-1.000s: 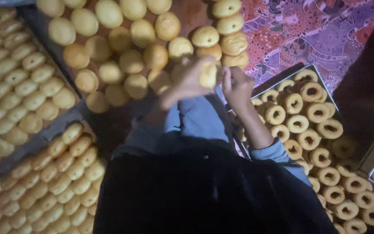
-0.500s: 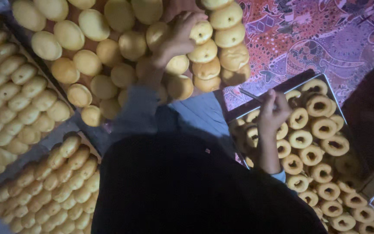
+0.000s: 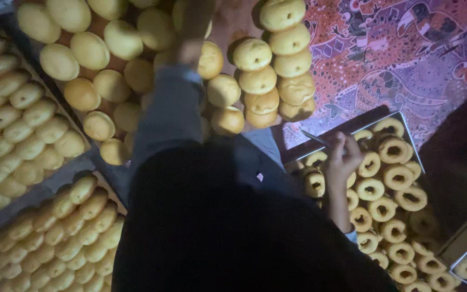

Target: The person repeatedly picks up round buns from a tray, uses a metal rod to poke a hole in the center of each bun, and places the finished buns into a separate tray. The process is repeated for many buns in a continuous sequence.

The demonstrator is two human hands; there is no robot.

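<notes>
the left hand point(image 3: 190, 51) is seen reaching up among the round yellow buns point(image 3: 109, 81) laid out on the surface ahead; it is laid against one bun point(image 3: 210, 58), but the fingers are blurred and partly cut off, so whether it is closed on that bun cannot be told. the right hand point(image 3: 343, 157) is closed around a thin metal stick point(image 3: 315, 138), held just above the tray of ring-shaped pastries point(image 3: 406, 127) at the right. one ring pastry point(image 3: 314, 183) lies directly beside that hand. the two hands are well apart. trays of small oval buns point(image 3: 33, 135) are noted at the left, in dim light. a patterned cloth point(image 3: 395, 59) is noted under the right tray.
</notes>
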